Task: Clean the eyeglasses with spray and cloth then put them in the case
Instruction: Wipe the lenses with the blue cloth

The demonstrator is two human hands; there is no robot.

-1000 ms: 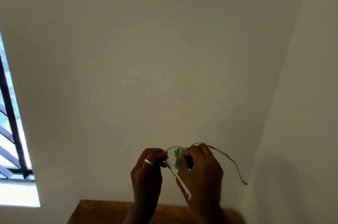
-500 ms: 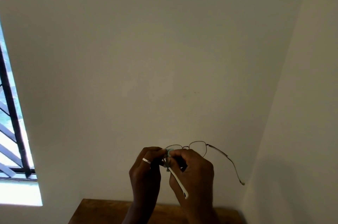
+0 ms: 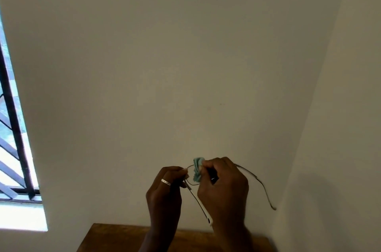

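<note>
I hold thin wire-framed eyeglasses (image 3: 256,179) up in front of the wall, both temples unfolded. My left hand (image 3: 165,192), with a ring on one finger, pinches the frame at its left hinge. My right hand (image 3: 223,185) pinches a small bunched pale-green cloth (image 3: 198,169) against the left lens. The right lens is hidden behind my right hand. One temple slopes down between my hands and the other reaches out to the right. No spray bottle or case is in view.
A brown wooden table (image 3: 115,239) shows only its far edge at the bottom. Plain walls meet in a corner on the right. A barred window (image 3: 12,148) is at the far left.
My right hand has shifted the cloth up along the left lens, so more of the cloth shows above my fingers. The right lens is now covered by my right hand.
</note>
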